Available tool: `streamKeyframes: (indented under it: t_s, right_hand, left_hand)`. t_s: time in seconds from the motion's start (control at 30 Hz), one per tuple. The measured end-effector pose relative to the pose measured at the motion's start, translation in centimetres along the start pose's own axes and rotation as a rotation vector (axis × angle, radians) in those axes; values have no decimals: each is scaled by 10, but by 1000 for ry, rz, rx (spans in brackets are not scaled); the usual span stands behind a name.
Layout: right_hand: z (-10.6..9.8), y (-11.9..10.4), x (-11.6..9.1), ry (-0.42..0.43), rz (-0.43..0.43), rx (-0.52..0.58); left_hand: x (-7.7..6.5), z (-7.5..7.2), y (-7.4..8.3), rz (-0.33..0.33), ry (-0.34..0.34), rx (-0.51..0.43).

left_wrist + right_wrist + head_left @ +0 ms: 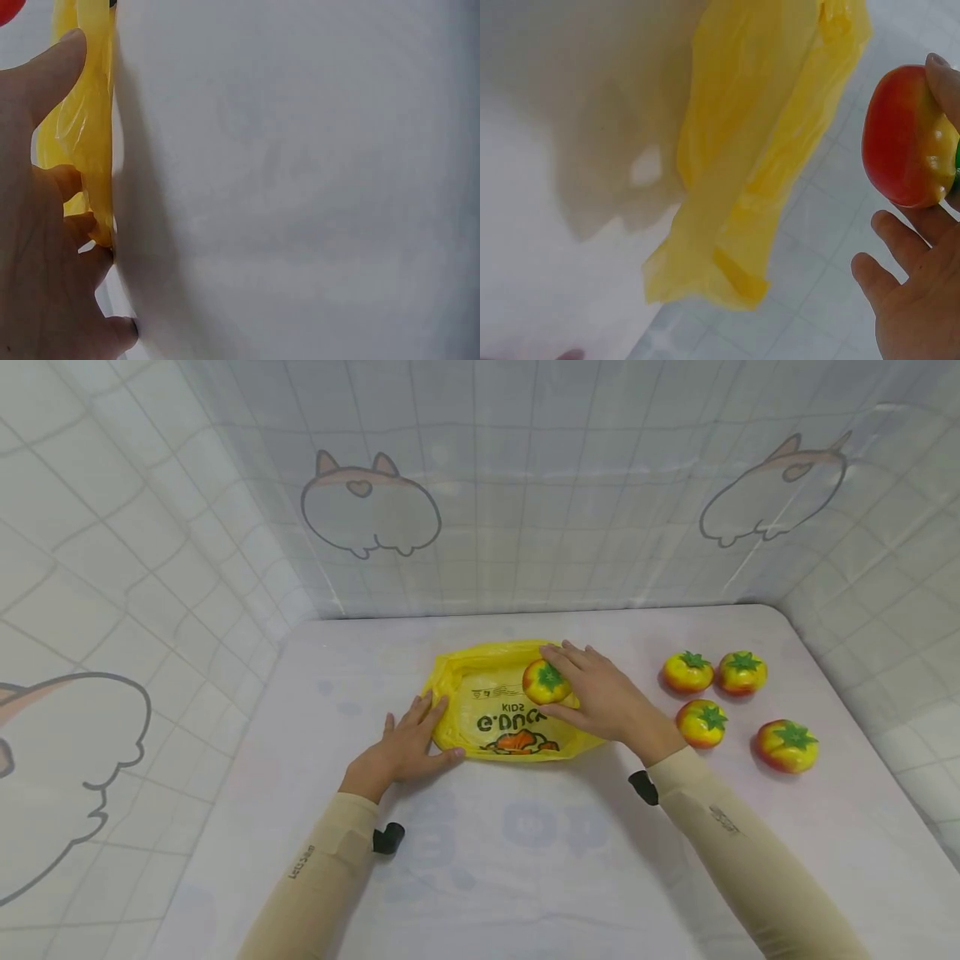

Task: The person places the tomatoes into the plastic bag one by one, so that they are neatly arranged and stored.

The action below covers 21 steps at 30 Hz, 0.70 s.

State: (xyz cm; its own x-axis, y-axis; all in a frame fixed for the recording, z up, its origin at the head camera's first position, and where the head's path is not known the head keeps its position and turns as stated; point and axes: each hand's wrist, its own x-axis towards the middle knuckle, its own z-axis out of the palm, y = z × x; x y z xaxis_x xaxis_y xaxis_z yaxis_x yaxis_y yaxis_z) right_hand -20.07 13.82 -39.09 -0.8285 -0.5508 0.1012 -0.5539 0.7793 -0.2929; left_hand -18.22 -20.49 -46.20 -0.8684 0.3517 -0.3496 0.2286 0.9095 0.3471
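A yellow plastic bag (483, 657) with duck lettering lies spread on the table, its rim standing up around a hollow. Over the bag's right part, my right hand (603, 695) holds a red-and-yellow toy tomato (545, 683) with green leaves. The right wrist view shows this toy tomato (898, 142) pinched between thumb and fingers, above and apart from the bag (739, 142). At the bag's left edge my left hand (411, 745) rests with fingers spread and fairly straight. In the left wrist view its fingers touch the yellow plastic (91, 142).
On the table's right side sit several more toy tomatoes (701, 723), one (786, 746) set a little apart nearer the right edge. White tiled-pattern sheets (555, 527) with animal drawings rise behind and beside the pale table (487, 868).
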Motion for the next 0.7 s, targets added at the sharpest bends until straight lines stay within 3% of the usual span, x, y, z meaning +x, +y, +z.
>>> streamKeyframes:
  t_s: [0.47, 0.7]
  right_hand:
    - [18, -10, 34, 20, -49, 39]
    - [22, -18, 52, -6, -25, 54]
  left_hand:
    - [0, 1, -4, -14, -2, 13]
    - [2, 2, -3, -7, -2, -3]
